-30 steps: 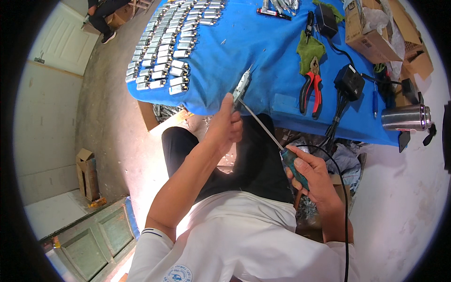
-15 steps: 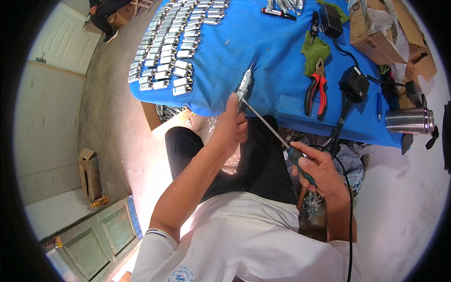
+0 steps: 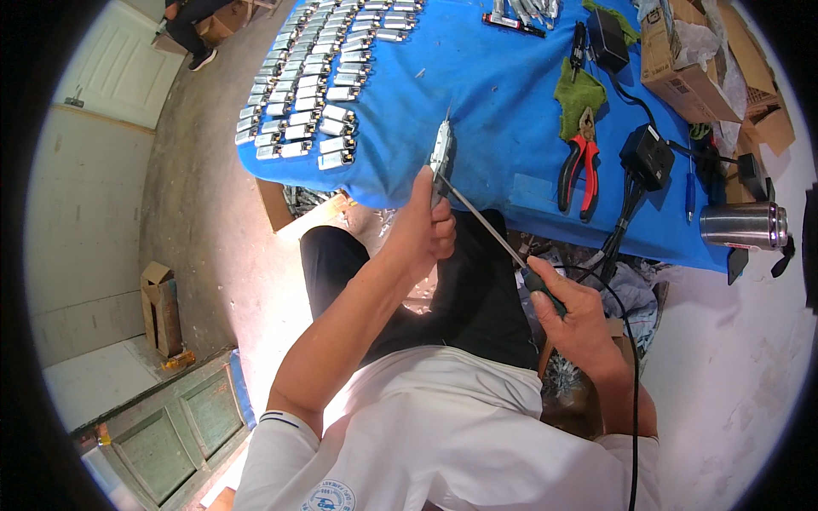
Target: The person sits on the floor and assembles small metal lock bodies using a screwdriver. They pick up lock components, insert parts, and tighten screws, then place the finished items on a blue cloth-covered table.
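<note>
My left hand (image 3: 426,228) is closed round a slim silver metal piece (image 3: 440,152), thumb along its side. A thin point sticks out of the far end of this piece, over the near part of the blue-covered table. My right hand (image 3: 581,322) grips the dark green handle of a screwdriver (image 3: 486,220). Its long shaft slants up to the left, and the tip meets the side of the metal piece just beyond my left thumb. The exact contact is too small to make out. Most of the screwdriver handle is hidden in my palm.
Rows of small silver metal units (image 3: 317,77) cover the table's left part. To the right lie red-and-black pliers (image 3: 581,166), a green cloth (image 3: 582,95), black adapters (image 3: 648,157) with cables, a blue pen (image 3: 690,196) and a steel flask (image 3: 741,226). A cardboard box (image 3: 682,81) stands behind.
The right hand has rolled over the screwdriver handle, its back now more upward and more of the handle covered. The metal piece points a little straighter away. The view has shifted slightly.
</note>
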Motion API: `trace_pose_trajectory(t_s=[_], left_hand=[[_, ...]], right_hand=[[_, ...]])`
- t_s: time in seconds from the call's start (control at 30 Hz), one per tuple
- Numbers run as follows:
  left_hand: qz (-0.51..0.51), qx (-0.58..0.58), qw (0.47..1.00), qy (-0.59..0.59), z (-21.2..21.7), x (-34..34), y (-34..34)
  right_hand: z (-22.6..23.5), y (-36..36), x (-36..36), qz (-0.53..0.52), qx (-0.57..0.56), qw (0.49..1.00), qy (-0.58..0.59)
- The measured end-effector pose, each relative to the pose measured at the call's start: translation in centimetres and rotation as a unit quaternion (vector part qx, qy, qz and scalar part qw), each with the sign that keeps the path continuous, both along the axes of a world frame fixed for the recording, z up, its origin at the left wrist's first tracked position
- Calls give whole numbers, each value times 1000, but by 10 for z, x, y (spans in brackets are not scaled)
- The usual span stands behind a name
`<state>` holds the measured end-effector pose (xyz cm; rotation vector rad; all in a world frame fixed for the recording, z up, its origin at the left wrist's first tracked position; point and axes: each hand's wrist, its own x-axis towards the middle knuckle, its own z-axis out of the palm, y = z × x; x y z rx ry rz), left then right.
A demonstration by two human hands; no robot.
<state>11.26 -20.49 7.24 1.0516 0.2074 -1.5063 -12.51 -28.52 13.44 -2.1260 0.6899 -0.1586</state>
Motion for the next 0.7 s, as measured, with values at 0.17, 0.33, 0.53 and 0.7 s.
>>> trace_pose_trajectory(t_s=[0.17,0.33,0.53,0.7], left_hand=[[-1,31,999,14,8,-1,-4],[2,33,999,-5,7,-1,-3],[5,46,999,-4,4,1,-4],[-5,29,1000,4,-1,-2,-1]], right_hand=[[4,-9,0,-15,86,996,6],[8,-14,0,-121,469,874,37],[2,-2,-1,-99,199,975,-14],[4,5,-4,-34,16,998,-45]])
